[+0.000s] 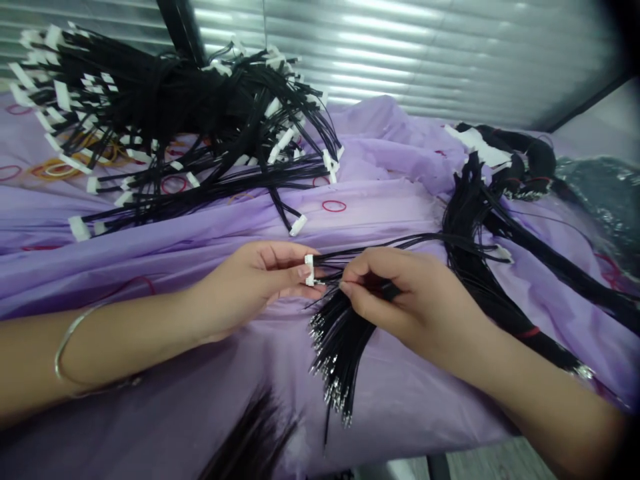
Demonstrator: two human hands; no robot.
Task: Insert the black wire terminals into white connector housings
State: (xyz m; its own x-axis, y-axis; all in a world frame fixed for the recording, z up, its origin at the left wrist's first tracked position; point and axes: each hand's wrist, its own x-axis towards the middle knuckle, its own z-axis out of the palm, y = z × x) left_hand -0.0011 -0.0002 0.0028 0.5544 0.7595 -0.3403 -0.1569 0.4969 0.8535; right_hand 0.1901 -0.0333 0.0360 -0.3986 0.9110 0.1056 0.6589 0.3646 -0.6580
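Note:
My left hand point(267, 277) pinches a small white connector housing point(309, 270) between thumb and fingers. Black wires run from the housing to the right, passing behind my right hand point(400, 290). The thumb and forefinger of my right hand are closed on a thin black wire close to the housing's right side; its tip is too small to make out clearly. Just below my right hand hangs a loose bundle of black wires point(345, 347) with shiny metal terminals at their ends.
A big heap of finished-looking black cables point(185, 100) with white connectors lies back left. Thick wire bundles point(467, 220) stretch along the right, one tied with a red band. A red rubber band point(334, 206) rests on the purple cloth point(390, 220). Clear plastic bag point(600, 200) at far right.

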